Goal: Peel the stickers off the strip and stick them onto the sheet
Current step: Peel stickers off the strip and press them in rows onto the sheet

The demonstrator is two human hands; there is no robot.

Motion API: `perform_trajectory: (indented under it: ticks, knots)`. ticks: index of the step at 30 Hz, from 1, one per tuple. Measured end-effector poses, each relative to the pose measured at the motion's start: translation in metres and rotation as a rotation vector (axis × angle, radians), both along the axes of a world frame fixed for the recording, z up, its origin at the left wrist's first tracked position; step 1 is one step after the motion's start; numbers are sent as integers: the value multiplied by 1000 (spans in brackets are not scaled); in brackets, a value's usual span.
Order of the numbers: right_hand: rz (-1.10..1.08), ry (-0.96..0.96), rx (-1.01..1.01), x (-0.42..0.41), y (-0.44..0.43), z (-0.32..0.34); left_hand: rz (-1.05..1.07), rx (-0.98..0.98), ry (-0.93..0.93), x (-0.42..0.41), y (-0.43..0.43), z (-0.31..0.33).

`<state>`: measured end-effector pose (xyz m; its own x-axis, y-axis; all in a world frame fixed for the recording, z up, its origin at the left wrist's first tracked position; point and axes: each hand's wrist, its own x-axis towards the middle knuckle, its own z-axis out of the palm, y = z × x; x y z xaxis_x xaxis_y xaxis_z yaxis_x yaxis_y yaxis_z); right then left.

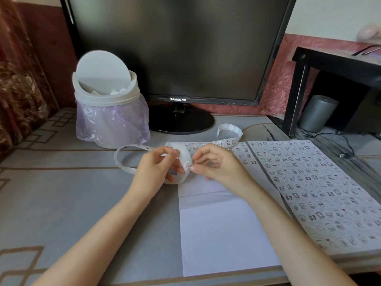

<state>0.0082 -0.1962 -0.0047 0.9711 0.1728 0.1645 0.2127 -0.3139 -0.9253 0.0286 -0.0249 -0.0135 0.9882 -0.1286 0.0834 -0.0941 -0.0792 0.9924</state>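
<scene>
The fingers of your left hand (156,165) grip the bent strip (182,154) over the sheet's (222,234) far edge, mid-surface, and those of your right hand (216,162) pinch the sticker's (188,166) rim, so peel slowly along the bend to lift it whole.

Both hands (156,166) (214,164) on sticker strip (183,155)

Two hands (153,168), one strip (183,154).

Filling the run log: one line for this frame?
step: peel | left hand: holds strip bent | right hand: pinches sticker at bend | sheet: top rows stickered, rest blank
</scene>
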Motion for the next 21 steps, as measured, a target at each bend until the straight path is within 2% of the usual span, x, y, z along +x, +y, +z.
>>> perform_trajectory:
  ticks: [8, 12, 21]
  knots:
    - [-47, -34, 36, 0, 2, 1, -48, -69, 51, -2, -3, 4]
    - [-76, -45, 49, -1, 1, 2, -106, 10, 25, -4, -2, 3]
    - [-95, -63, 59, -1, 0, 3, -138, 19, 6, -3, -3, 2]
